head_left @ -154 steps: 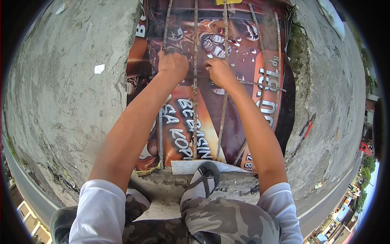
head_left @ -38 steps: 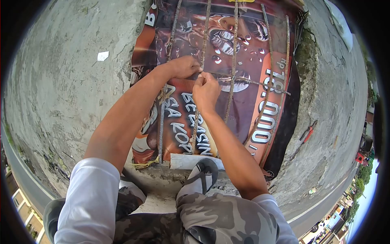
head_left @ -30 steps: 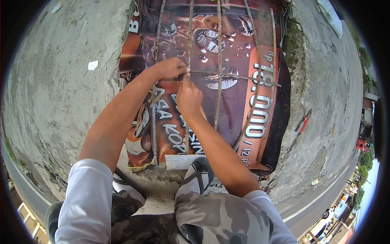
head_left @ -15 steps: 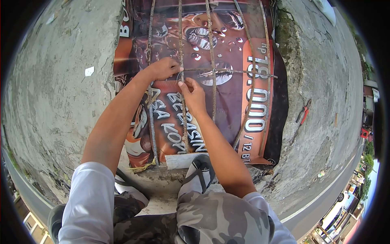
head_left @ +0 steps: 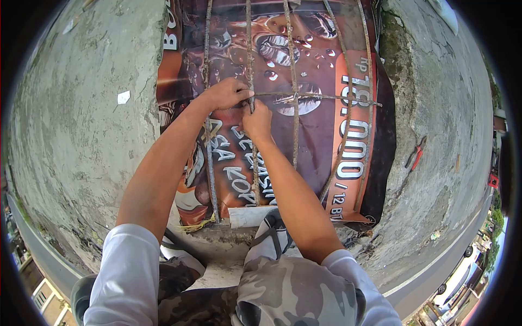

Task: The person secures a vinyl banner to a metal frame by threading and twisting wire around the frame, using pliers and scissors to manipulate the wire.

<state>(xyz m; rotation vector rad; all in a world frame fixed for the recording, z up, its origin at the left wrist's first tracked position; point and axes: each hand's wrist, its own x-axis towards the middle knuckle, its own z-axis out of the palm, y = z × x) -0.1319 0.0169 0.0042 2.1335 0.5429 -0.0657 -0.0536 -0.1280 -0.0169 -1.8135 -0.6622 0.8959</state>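
Rusty metal rods (head_left: pixel 294 65) run lengthwise over a printed banner (head_left: pixel 304 136), crossed by one thin rod (head_left: pixel 326 96). My left hand (head_left: pixel 229 93) is closed at the crossing on the second lengthwise rod from the left, thumb and finger pinched. Just below it, my right hand (head_left: pixel 257 118) is closed against the same rod, with its fingers curled. A thin wire showed there earlier; what the fingertips pinch now is too small to make out.
Red-handled pliers (head_left: pixel 416 154) lie on the concrete at the right. A white board piece (head_left: pixel 251 216) lies at the banner's near edge, by my feet. A white scrap (head_left: pixel 124 97) and yellow strands (head_left: pixel 198 224) are at the left.
My right hand has moved up closer to my left, and its fingers have curled in. The whole view has shifted slightly, so the rods and banner appear further right.
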